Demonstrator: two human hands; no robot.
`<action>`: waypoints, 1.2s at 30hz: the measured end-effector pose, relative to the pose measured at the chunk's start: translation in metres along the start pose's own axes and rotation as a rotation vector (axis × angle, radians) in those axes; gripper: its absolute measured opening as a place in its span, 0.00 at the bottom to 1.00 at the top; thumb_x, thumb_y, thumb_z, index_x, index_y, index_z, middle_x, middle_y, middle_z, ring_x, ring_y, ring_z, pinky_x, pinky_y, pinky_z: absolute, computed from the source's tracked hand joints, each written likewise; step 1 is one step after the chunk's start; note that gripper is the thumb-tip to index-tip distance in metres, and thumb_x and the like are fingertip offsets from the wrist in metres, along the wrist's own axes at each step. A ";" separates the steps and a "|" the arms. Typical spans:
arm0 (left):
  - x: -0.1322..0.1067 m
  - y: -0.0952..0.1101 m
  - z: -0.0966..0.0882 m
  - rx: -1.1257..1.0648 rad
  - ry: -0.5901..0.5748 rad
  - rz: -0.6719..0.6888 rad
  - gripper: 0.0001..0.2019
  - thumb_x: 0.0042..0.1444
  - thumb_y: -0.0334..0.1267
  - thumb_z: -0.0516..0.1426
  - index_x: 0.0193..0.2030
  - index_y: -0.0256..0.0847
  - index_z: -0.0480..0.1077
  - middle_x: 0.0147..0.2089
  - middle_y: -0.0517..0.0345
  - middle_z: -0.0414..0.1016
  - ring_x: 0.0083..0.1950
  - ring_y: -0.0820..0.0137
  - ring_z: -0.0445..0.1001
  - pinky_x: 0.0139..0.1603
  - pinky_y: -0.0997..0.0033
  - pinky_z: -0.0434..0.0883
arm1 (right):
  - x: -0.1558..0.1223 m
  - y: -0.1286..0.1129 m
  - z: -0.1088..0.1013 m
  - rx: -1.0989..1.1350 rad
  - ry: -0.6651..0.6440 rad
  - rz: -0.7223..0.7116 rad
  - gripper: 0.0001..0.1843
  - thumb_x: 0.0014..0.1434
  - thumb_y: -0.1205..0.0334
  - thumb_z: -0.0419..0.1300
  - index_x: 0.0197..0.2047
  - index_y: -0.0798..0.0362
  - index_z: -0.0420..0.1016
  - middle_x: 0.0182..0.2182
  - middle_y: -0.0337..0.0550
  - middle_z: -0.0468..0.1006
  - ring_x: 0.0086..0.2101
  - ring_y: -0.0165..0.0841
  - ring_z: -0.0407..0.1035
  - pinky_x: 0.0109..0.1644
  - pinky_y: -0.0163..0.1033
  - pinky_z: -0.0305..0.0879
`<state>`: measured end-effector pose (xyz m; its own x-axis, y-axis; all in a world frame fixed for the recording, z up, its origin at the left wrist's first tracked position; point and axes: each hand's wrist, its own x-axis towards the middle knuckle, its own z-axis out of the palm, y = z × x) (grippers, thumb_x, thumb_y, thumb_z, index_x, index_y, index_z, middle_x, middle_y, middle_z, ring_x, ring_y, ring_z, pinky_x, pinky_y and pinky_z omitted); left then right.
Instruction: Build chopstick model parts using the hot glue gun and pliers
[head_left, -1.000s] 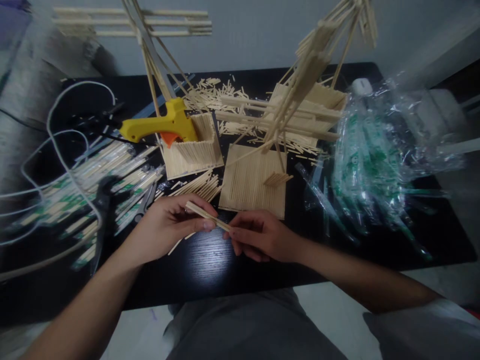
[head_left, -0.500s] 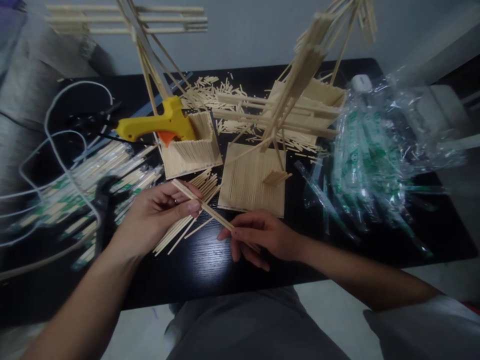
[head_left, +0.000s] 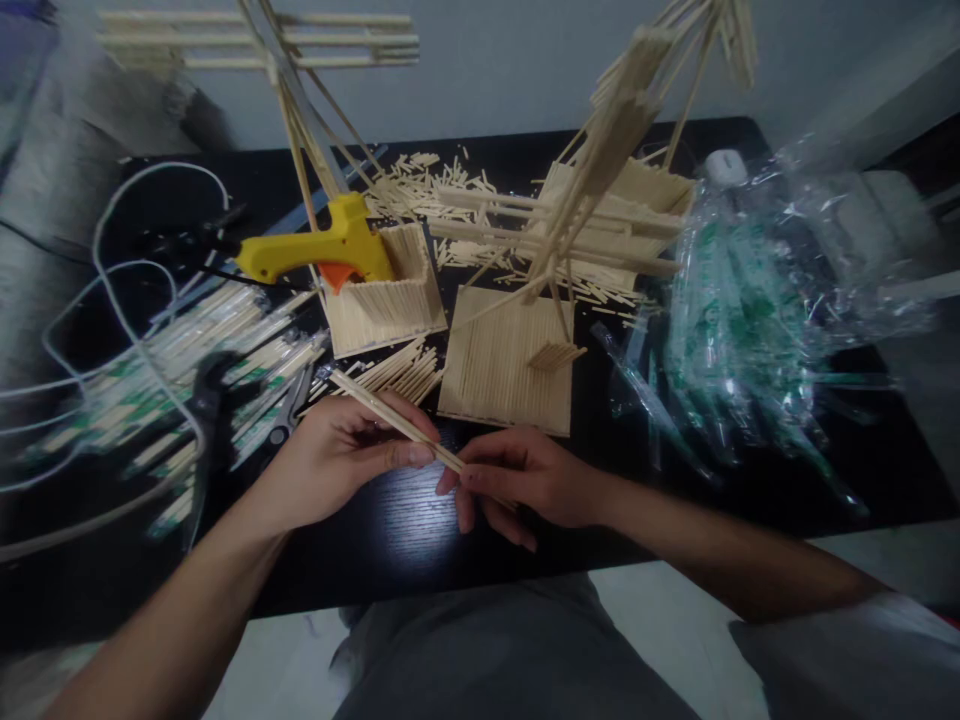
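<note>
Between my two hands runs a thin pair of wooden sticks (head_left: 390,417), slanting down to the right above the black table. My left hand (head_left: 352,455) pinches them along the middle, thumb on the near side. Further down, my right hand (head_left: 517,475) grips the lower end between thumb and forefinger, its other fingers loosely curled. Loose sticks (head_left: 405,372) lie in a pile just behind my left hand. Beyond my right hand is a flat panel of sticks (head_left: 487,375) with a small slanted stick piece (head_left: 555,356) on it.
A yellow glue gun (head_left: 315,245) rests on a stick-built box (head_left: 390,320). Tall stick structures (head_left: 600,170) rise at the back. Packaged sticks (head_left: 202,350), pliers (head_left: 206,410) and a white cable (head_left: 112,260) lie left; clear plastic wrappers (head_left: 742,330) lie right.
My left hand has slid right and slightly down along the sticks, closer to my right hand. My right hand has barely moved.
</note>
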<state>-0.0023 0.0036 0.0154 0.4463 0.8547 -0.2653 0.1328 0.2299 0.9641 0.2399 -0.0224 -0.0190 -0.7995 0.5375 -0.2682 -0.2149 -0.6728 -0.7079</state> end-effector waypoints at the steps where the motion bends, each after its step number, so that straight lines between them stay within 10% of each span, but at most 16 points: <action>1: 0.000 0.000 0.000 -0.007 0.000 0.005 0.06 0.56 0.38 0.71 0.35 0.39 0.82 0.32 0.55 0.83 0.33 0.70 0.82 0.35 0.76 0.79 | 0.000 0.001 0.000 0.004 -0.003 -0.001 0.15 0.70 0.52 0.64 0.46 0.58 0.79 0.32 0.39 0.82 0.17 0.21 0.68 0.16 0.26 0.65; 36: 0.002 -0.006 -0.001 0.199 -0.113 0.015 0.08 0.64 0.44 0.65 0.39 0.42 0.82 0.36 0.59 0.85 0.38 0.70 0.82 0.42 0.75 0.76 | 0.005 0.008 -0.001 -0.141 0.071 -0.065 0.19 0.74 0.47 0.59 0.46 0.56 0.73 0.34 0.41 0.80 0.24 0.24 0.73 0.26 0.29 0.70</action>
<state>-0.0029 0.0047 0.0087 0.5440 0.7973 -0.2617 0.2926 0.1121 0.9496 0.2350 -0.0249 -0.0261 -0.7436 0.6155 -0.2611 -0.1798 -0.5602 -0.8086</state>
